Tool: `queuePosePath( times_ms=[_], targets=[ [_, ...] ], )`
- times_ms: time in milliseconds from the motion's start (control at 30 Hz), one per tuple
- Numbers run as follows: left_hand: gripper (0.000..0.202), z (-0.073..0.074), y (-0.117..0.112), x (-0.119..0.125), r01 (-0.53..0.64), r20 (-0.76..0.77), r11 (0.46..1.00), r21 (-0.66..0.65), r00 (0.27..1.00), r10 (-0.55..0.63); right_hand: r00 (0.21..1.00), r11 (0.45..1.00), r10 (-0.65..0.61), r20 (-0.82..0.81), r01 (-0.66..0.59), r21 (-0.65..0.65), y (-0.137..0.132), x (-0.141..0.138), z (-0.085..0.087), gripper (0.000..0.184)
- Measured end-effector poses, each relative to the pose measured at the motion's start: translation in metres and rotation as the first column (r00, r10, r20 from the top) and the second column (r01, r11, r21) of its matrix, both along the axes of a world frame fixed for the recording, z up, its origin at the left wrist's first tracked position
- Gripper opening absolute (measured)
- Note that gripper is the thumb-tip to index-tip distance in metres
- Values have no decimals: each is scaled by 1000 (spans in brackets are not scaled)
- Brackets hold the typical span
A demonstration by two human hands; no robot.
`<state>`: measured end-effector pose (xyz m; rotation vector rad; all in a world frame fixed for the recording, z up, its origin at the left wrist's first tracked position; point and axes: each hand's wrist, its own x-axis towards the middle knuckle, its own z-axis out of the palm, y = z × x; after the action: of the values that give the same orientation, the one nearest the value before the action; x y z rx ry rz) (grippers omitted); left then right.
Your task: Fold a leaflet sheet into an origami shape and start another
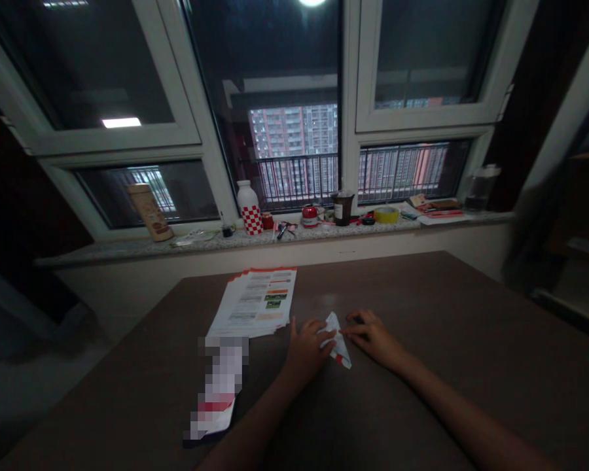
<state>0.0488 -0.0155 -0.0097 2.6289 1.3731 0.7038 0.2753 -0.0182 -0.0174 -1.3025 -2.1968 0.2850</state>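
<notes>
Head view: a small folded piece of white paper with red markings [336, 340] held low over the dark brown tabletop [422, 314], caught between both bare hands. Left hand [304, 350] pressed to the paper's left side, with the fingers [319, 327] bent over its edge. Right hand [373, 337] extended in from the other side, with the fingertips [356, 320] set at the paper's upper right edge; firmness of that contact impossible to tell. Hands close together, separated only by the paper, its red-marked point directed toward the near side of the table.

Just left of the left hand, a stack of white printed leaflets with orange-red top edges [255, 304] laid flat. Nearer, a pixelated, obscured paper strip with a red band [216, 386], its details hidden. Beyond the table, on a speckled granite windowsill [127, 250], a white bottle with a red-and-white checked pattern [249, 209], a dark cup [342, 207] and a yellow tape roll [386, 214] lined up.
</notes>
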Motion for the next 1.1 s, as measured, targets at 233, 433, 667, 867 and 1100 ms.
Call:
queuePosePath(
  times_ms=[233, 433, 667, 867, 1100],
  targets=[
    [22, 2, -3, 2, -21, -24, 999, 40, 999, 22, 998, 1000, 5, -69, -4, 16, 3, 0, -4, 24],
    [21, 3, -5, 3, -28, -20, 999, 43, 999, 29, 986, 1000, -15, -167, 14, -9, 4, 0, -6, 21],
    [21, 4, -6, 3, -37, -23, 999, 30, 999, 37, 994, 1000, 2, -109, -4, -22, 1, -1, 0, 19],
    [21, 0, -4, 3, -40, -11, 998, 44, 999, 41, 999, 1000, -6, -33, 5, -27, 0, -2, 2, 21],
    [21, 3, -6, 3, -43, -39, 998, 41, 998, 44, 996, 998, -21, -87, 16, -62, 2, -1, 0, 19]
  ],
)
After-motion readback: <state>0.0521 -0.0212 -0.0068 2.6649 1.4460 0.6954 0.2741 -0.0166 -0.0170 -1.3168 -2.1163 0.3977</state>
